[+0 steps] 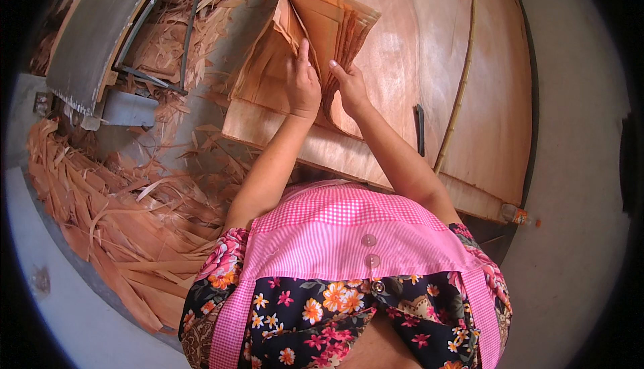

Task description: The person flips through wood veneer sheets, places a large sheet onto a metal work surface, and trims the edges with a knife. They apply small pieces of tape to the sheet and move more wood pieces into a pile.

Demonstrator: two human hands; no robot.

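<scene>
Atop broad plywood (396, 67), veneer sheets (320, 23) rise between nearly straight left fingers (304, 55) and right fingers (337, 71) clasping them.

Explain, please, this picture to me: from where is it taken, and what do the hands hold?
These are a person's own bare hands, with no robot. A wide camera worn on the head looks down, so straight edges bend, and the pink apron shows below. The left hand and right hand hold a bundle of thin brown wood sheets, partly opened like a book. Under it is a broad wooden surface, where a short dark strip and a long thin stick also lie. Wood scraps are heaped at left.
</scene>
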